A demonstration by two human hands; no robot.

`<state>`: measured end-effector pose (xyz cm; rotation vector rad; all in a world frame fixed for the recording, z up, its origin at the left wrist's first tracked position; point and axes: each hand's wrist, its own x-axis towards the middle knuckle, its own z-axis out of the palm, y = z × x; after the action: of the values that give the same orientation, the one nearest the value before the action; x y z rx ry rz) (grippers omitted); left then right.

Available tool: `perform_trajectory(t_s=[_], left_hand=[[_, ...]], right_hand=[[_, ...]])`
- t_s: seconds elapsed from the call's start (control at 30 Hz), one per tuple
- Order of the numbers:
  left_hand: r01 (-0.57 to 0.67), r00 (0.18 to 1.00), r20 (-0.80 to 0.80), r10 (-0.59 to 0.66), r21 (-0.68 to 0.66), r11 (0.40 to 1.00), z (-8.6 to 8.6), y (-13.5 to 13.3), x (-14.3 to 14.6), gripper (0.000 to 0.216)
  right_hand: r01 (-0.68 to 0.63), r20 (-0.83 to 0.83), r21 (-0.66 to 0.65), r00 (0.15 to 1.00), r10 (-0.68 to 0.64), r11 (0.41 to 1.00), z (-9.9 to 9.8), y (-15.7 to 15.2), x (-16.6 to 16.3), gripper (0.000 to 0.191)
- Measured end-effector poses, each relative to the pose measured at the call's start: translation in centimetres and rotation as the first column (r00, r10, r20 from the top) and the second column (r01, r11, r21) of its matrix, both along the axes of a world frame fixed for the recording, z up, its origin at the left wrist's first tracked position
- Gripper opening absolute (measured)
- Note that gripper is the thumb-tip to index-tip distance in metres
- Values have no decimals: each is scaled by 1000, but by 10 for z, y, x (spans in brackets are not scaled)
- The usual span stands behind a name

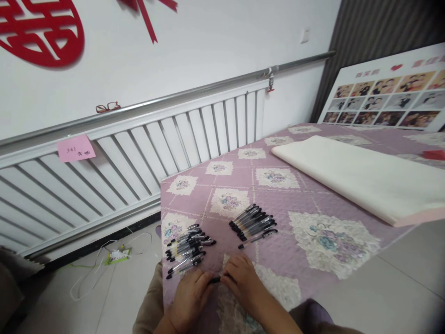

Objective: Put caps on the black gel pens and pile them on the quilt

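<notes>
Close to the front edge of the bed, my left hand (192, 293) and my right hand (245, 284) meet around one black pen (215, 279). Only a short dark stretch of it shows between my fingers; the rest is hidden. Just beyond my left hand lies a loose pile of clear pens with black caps (189, 246). To the right, a tidier row of similar pens (253, 221) lies side by side. One single pen (257, 239) rests slightly apart at the near end of that row.
A purple floral bedspread (239, 176) covers the bed. A folded cream cloth (361, 171) lies at the right. Behind runs a white radiator (139, 157) with a pink note (76, 148) and glasses (108, 107) above. A photo board (385, 99) leans at the back right. A power strip (118, 255) sits on the floor.
</notes>
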<state>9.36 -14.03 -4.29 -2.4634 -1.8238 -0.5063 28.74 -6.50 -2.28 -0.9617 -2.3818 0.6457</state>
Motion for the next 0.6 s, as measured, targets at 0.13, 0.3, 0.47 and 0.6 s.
perform_trajectory(t_s=[0.13,0.3,0.47,0.6], left_hand=[[-17,1000,-26,16,-29,999,1,0,1,17],[-27,1000,-7,27,-48,998,4,0,2,17],[-15,1000,-23,15,-18,1000,5,0,2,17],[-16,1000,-22,15,-23,1000,5,0,2,17]], right_hand=[[-19,-16,-39,1000,18,999,4,-2,2,7],[3,-19,-51,1000,-4,999,7,-4,3,21],[4,40,-17,999,-3,1000,-1,-2,-1,9],[-15,8,-37,1000,15,999,-2,-2,0,1]])
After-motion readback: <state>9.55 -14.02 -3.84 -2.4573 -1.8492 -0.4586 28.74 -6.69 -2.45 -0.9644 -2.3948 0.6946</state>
